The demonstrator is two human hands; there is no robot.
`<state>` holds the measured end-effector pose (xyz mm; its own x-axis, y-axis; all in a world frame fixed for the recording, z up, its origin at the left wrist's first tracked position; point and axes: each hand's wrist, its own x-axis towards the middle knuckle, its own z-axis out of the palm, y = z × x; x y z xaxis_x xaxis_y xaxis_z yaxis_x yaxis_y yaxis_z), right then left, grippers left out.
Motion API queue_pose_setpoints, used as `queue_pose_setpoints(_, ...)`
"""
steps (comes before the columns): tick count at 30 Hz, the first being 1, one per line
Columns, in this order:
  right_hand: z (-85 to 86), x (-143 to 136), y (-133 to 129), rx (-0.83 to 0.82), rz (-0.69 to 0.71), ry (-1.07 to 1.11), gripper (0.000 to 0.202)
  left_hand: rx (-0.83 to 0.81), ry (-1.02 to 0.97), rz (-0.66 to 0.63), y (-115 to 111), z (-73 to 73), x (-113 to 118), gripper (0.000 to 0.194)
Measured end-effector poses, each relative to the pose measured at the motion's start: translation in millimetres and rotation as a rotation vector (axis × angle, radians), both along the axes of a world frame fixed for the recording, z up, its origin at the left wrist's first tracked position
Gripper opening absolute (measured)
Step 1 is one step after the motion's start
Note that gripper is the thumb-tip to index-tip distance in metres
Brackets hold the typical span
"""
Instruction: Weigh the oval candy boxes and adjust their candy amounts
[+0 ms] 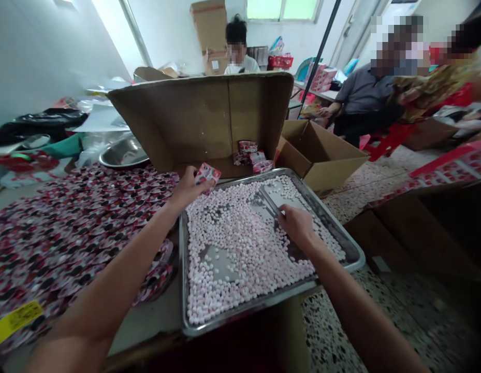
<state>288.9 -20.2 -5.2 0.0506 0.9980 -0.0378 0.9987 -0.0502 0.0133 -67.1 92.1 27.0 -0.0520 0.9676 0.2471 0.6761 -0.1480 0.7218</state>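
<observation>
My left hand (188, 187) is closed on a small red and white printed packet (207, 175) over the far left corner of the metal tray (185, 290). Many small, rounded, pale pink and white candy-like pieces (248, 248) cover most of that tray. My right hand (296, 223) grips a pair of metal tongs (269, 201), whose tips point away from me, low over the tray's far right part. Similar packets (256, 157) lie in the large cardboard box (205, 119) standing on its side behind the tray.
Red and dark printed packaging (81, 233) covers the table at left, with a steel bowl (124, 152) behind it. An open cardboard box (321, 150) stands behind the tray at right. Other people sit farther back, one (360, 96) in a grey shirt.
</observation>
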Motion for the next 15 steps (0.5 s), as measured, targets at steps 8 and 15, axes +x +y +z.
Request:
queue_pose_setpoints(8,21.6,33.0,-44.6,-0.058,-0.076,-0.098,0.024,-0.156,-0.228,0.272,-132.8,-58.9,25.1,0.05)
queue_pose_setpoints(15,18.9,16.0,-93.9,-0.165,0.023,-0.1,0.015,0.008,-0.272,0.364,-129.3,-87.5,77.7,0.039)
